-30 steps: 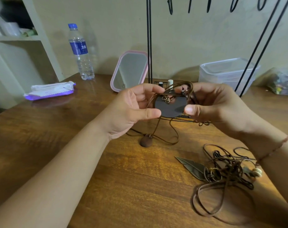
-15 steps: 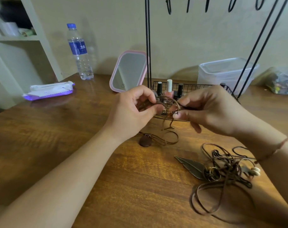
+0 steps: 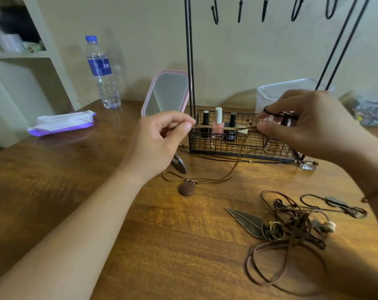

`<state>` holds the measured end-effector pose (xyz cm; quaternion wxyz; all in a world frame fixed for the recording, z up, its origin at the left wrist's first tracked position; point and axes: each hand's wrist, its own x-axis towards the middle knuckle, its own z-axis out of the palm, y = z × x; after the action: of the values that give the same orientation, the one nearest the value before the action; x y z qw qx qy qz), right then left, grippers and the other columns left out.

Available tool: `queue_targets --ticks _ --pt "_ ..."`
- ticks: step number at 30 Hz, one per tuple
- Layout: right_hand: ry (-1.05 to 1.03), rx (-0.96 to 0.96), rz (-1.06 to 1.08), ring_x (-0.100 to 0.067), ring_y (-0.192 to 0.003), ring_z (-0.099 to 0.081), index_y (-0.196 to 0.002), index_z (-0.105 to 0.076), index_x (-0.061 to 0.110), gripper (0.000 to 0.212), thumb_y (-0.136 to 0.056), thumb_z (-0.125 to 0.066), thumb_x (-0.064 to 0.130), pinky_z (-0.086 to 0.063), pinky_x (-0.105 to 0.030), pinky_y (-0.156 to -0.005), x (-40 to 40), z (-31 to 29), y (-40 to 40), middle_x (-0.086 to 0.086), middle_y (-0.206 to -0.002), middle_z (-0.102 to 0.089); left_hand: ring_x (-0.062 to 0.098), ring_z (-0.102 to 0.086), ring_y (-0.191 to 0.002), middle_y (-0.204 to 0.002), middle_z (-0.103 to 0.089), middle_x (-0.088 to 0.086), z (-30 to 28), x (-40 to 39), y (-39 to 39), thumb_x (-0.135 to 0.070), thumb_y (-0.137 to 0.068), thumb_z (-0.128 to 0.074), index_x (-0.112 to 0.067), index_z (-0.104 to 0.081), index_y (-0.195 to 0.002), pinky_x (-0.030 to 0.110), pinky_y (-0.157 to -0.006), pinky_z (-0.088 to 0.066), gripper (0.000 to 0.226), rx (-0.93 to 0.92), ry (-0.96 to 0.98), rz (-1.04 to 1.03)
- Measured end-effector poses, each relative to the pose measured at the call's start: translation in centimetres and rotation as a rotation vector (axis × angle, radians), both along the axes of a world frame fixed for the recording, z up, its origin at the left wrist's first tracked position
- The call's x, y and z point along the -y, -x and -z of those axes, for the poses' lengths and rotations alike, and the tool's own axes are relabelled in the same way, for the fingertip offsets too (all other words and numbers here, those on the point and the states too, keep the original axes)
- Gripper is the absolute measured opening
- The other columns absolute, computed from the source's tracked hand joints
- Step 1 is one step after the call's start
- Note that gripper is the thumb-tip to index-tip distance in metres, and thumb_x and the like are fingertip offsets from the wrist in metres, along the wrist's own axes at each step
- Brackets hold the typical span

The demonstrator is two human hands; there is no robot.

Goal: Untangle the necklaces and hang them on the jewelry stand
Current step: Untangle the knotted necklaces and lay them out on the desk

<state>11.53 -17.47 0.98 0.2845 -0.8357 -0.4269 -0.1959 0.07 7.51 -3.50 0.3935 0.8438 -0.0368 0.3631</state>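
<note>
My left hand [image 3: 160, 139] pinches one end of a brown cord [image 3: 225, 127], and my right hand [image 3: 309, 124] pinches the other end, so the cord is stretched level in front of the wire basket. The cord runs down to a brown stone pendant [image 3: 187, 188] lying on the table. A tangle of dark necklaces [image 3: 292, 226] with a bronze leaf pendant [image 3: 246, 220] lies at the right front. The black jewelry stand [image 3: 189, 57] rises behind, its hooks [image 3: 215, 13] bare.
The stand's wire basket [image 3: 244, 148] holds nail polish bottles [image 3: 218, 123]. A pink mirror [image 3: 166, 92], a water bottle [image 3: 101, 72], a wipes pack [image 3: 61, 124] and a clear plastic box [image 3: 279, 92] stand around it. A small square pendant [image 3: 307, 166] lies by the basket's right corner.
My hands have moved apart and drawn the cord straight between them. The dark round pendant held a second ago is no longer between my fingers.
</note>
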Motion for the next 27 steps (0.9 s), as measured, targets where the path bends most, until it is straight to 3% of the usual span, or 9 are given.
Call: queue_targets --ticks 2,5,10,13,16,19,21,24,27 --pt "0.115 0.078 0.025 -0.016 -0.075 -0.063 -0.096 -0.079 0.023 0.029 -0.083 -0.061 0.043 -0.055 -0.038 -0.07 -0.3 0.3 0.2 0.003 -0.092 -0.073 -0.006 -0.061 -0.074 -0.079 -0.066 -0.019 0.1 0.3 0.1 -0.015 -0.092 -0.068 -0.022 -0.075 -0.1 0.007 -0.064 -0.045 0.013 -0.031 -0.136 -0.03" --pt "0.278 0.04 0.003 -0.008 -0.065 -0.061 -0.092 -0.079 0.022 0.02 -0.088 -0.064 0.035 -0.053 -0.031 -0.064 -0.5 0.7 0.3 0.005 -0.075 -0.072 -0.01 -0.056 -0.068 -0.075 -0.059 -0.023 0.1 0.2 0.1 -0.017 -0.09 -0.071 -0.021 -0.076 -0.091 0.004 -0.062 -0.04 0.007 -0.052 -0.191 -0.071" --pt "0.132 -0.166 -0.177 -0.008 -0.071 -0.064 -0.089 -0.077 0.024 0.006 -0.086 -0.072 0.021 -0.049 -0.027 -0.066 -1.3 1.2 0.7 0.007 -0.076 -0.072 0.004 -0.055 -0.077 -0.082 -0.059 -0.01 0.1 -0.4 -0.1 -0.02 -0.09 -0.064 -0.025 -0.066 -0.075 0.015 -0.069 -0.042 0.017 -0.22 -0.213 -0.038" --pt "0.082 -0.201 -0.263 -0.002 -0.078 -0.066 -0.088 -0.076 0.028 0.011 -0.085 -0.074 0.017 -0.051 -0.018 -0.07 -2.0 1.4 1.4 0.015 -0.08 -0.072 0.001 -0.057 -0.094 -0.097 -0.06 -0.019 0.5 0.1 -0.3 -0.034 -0.095 -0.051 -0.029 -0.069 -0.093 0.027 -0.082 -0.049 0.019 -0.317 -0.27 0.051" --pt "0.065 -0.162 -0.299 -0.006 -0.077 -0.067 -0.095 -0.079 0.025 0.012 -0.084 -0.074 0.022 -0.051 -0.027 -0.069 -2.6 1.7 2.0 0.011 -0.082 -0.074 0.002 -0.054 -0.108 -0.103 -0.062 -0.026 0.5 1.1 0.0 -0.048 -0.095 -0.038 -0.029 -0.068 -0.111 0.025 -0.094 -0.043 0.039 -0.312 -0.256 0.167" --pt "0.054 -0.062 -0.298 -0.006 -0.073 -0.067 -0.097 -0.08 0.024 0.014 -0.083 -0.076 0.022 -0.05 -0.023 -0.066 -3.1 2.1 2.2 0.01 -0.081 -0.075 0.007 -0.063 -0.092 -0.087 -0.069 -0.015 0.1 2.1 0.6 -0.048 -0.096 -0.047 -0.027 -0.07 -0.096 0.026 -0.081 -0.047 0.032 -0.34 -0.101 0.299" --pt "0.045 0.016 -0.289 -0.006 -0.073 -0.067 -0.096 -0.08 0.02 0.014 -0.083 -0.078 0.019 -0.05 -0.022 -0.066 -3.3 2.4 2.3 0.007 -0.082 -0.075 0.004 -0.064 -0.074 -0.072 -0.068 -0.012 -0.1 2.3 0.7 -0.041 -0.095 -0.058 -0.029 -0.067 -0.08 0.025 -0.073 -0.045 0.021 -0.352 -0.1 0.258" --pt "0.002 0.038 -0.313 -0.005 -0.084 -0.067 -0.099 -0.078 0.015 0.015 -0.085 -0.075 0.018 -0.052 -0.022 -0.075 -3.3 2.6 2.2 0.002 -0.093 -0.074 0.002 -0.059 -0.059 -0.058 -0.06 -0.017 -0.1 2.2 0.6 -0.029 -0.098 -0.057 -0.028 -0.063 -0.077 0.026 -0.066 -0.047 0.022 -0.382 -0.101 0.227" --pt "-0.109 -0.065 -0.301 -0.007 -0.085 -0.064 -0.1 -0.076 0.015 0.02 -0.084 -0.065 0.014 -0.048 -0.018 -0.071 -3.1 2.5 2.1 0.005 -0.098 -0.069 -0.004 -0.051 -0.053 -0.053 -0.053 -0.023 -0.3 1.8 0.6 -0.019 -0.102 -0.052 -0.022 -0.06 -0.076 0.011 -0.06 -0.041 0.026 -0.336 -0.025 0.208"
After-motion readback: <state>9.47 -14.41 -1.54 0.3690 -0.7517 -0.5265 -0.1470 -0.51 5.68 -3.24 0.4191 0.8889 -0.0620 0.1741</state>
